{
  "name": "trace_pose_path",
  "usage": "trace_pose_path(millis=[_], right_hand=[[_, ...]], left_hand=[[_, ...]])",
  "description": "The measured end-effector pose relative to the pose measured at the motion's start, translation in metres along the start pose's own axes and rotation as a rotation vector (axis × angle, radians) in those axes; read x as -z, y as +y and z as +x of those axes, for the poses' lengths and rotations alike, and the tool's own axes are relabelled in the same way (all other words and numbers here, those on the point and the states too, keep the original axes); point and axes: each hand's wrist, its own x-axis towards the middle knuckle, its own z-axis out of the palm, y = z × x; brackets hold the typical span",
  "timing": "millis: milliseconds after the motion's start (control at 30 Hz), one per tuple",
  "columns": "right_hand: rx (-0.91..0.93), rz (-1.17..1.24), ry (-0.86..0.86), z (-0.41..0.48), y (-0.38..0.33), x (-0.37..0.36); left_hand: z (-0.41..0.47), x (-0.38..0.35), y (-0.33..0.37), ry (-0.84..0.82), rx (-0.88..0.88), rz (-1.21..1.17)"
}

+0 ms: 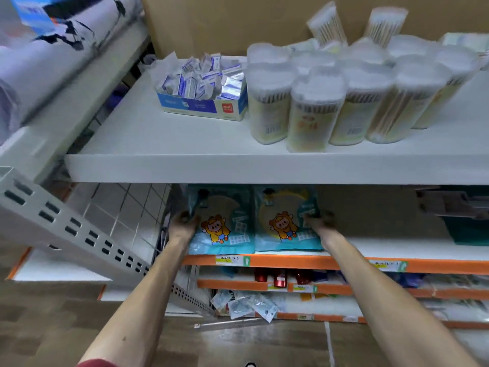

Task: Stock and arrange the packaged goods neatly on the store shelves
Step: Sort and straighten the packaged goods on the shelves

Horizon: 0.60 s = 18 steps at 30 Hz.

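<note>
— Forearms first: two bare ones reach up from the bottom edge, with a red sleeve (98, 363) at the left elbow. How do they lie?
— Both are stretched nearly straight and angle inward toward the lower shelf (397, 247), the one with the orange front strip. The wrists sit level with each other.
— And the hands?
— Left hand (185, 221) clasps the outer left edge of the left packet (225, 229), fingers curled round it. Right hand (317, 221) grips the outer right edge of the right packet (285, 223) the same way. Blur hides the fingertips.
— Where do the packets stand?
— Upright, side by side and touching, near the front edge of that lower shelf. Each is teal, with a cartoon child in yellow.
— Above them?
— A white upper shelf (158, 144) carries a blue box (201, 105) of small sachets. Just beside it, to the right, is a cluster of clear tubs (312, 112) of cotton swabs.
</note>
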Motion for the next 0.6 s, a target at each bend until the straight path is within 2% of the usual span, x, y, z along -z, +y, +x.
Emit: trace_pose_path(millis=[100,300,500,600], right_hand=[[0.208,-0.331,0.123,0.008,0.004,-0.003],[0.289,-0.829,0.297,0.011,0.014,-0.017],[0.393,-1.006,0.439,-0.005,0.029,-0.024],[0.476,-1.117,0.469,-0.021,0.031,-0.022]], left_hand=[[0.010,-0.003,-0.009,-0.014,0.030,-0.012],[0.020,-0.007,-0.020,-0.034,-0.015,0.148],[0.023,-0.014,-0.020,0.006,-0.091,0.264],[0.026,-0.018,-0.025,0.008,-0.118,0.426]])
